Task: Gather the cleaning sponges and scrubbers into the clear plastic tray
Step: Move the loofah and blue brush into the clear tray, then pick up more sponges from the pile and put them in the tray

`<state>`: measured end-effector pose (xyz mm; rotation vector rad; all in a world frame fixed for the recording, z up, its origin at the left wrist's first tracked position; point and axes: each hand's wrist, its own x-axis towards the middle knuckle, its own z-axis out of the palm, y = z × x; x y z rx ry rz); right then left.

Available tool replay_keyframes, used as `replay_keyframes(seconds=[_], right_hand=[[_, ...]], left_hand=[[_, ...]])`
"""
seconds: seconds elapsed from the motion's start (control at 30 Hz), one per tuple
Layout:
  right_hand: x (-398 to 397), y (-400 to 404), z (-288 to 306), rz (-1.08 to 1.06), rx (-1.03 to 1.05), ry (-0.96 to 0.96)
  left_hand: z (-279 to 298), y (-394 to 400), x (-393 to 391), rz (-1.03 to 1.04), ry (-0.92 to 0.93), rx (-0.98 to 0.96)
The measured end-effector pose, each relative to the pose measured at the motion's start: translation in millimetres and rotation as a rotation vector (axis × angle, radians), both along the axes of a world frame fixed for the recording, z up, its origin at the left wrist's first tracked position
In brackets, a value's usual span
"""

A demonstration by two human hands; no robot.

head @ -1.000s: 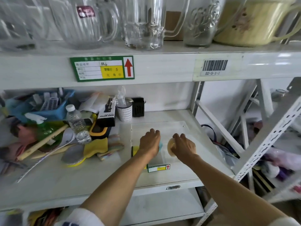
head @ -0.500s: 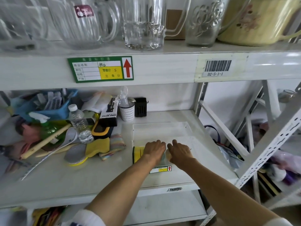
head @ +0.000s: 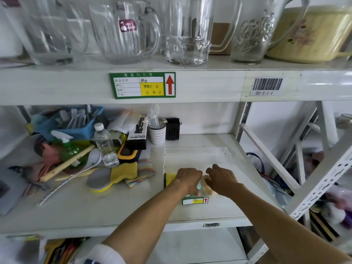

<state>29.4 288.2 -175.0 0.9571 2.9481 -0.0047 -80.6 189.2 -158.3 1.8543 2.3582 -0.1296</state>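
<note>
A clear plastic tray (head: 196, 155) lies on the middle shelf, right of a clutter pile. Both hands are inside its near end. My left hand (head: 187, 179) is palm down, partly over a yellow sponge with a dark edge (head: 169, 179), its fingers curled on a teal sponge (head: 199, 186). Touching it on the right, my right hand (head: 222, 178) presses a tan round sponge (head: 207, 188) against the tray floor. Left of the tray, outside it, lie a yellow sponge (head: 124, 171), a striped cloth (head: 144, 170) and a silver scrubber on a yellow base (head: 99, 180).
The pile at the left holds a water bottle (head: 104, 145), a green spray bottle (head: 68, 147), a blue basket (head: 72, 124), wooden sticks and a spray-bottle box (head: 138, 135). A white cup (head: 157, 133) and black box (head: 173, 128) stand behind the tray. Glass jugs (head: 123, 31) line the upper shelf.
Both hands have drawn together and moved to the tray's near end. The tan round sponge, held up in my right hand before, is now down in the tray.
</note>
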Motion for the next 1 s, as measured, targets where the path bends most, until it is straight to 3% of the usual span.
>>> replay_keyframes(seconds=[0.23,0.47,0.77,1.0], right_hand=[[-21.3,-8.2,7.7,-0.025,0.020,0.057],[-62.7,-23.1,21.1,0.012,0.023,0.148],[-141.8,-74.3,32.3,0.100,-0.067,0.266],[-187.9,-111.0,13.4,0.184,-0.123,0.214]], left_hand=[[9.4,-13.2,-10.5,0.015,-0.134,0.221],[15.9,-45.9,-59.4,0.161,-0.215,0.405],[1.4,-113.5,-128.3,0.470,-0.288,0.419],[-17.7,-168.4,-176.6,0.634,-0.233,0.376]])
